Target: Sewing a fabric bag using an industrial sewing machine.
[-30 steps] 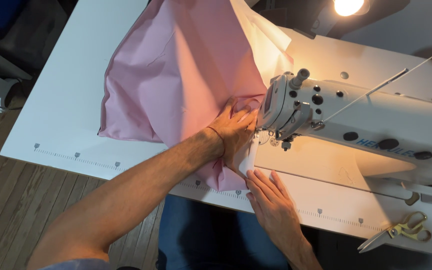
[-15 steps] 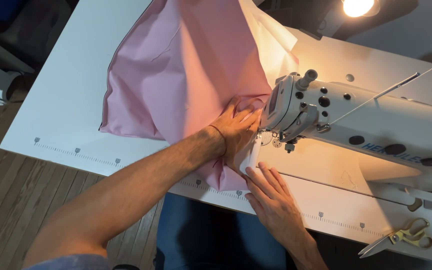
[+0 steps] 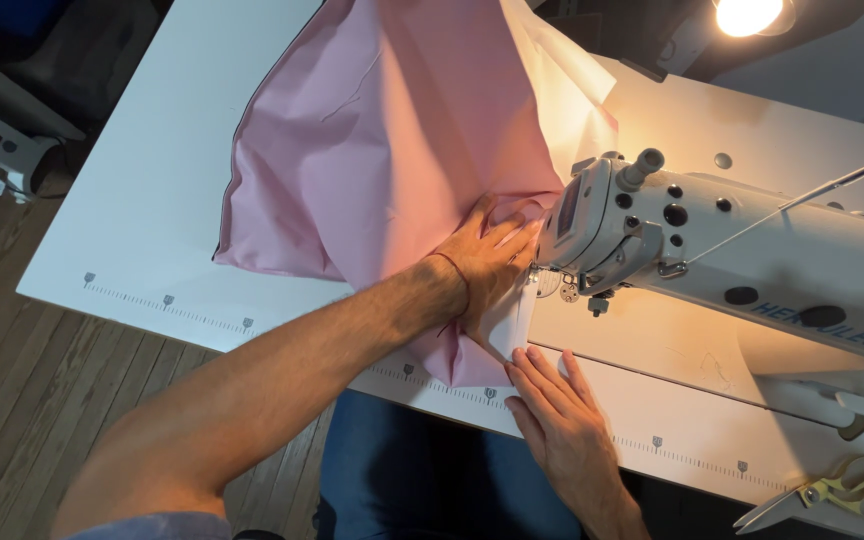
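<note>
Here, pink fabric [image 3: 382, 150] spread away to the far left of the sewing machine head [image 3: 602, 225]; left hand [image 3: 487, 262] flat on it, nearest the needle; right hand [image 3: 557, 420] flat at the near hem edge.

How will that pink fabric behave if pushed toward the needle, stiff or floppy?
Likely floppy: the pink fabric creases and bunches under the left hand. Probably light, since it drapes in soft folds over the white table. It may slide easily; the right hand presses flat by its edge.
</note>
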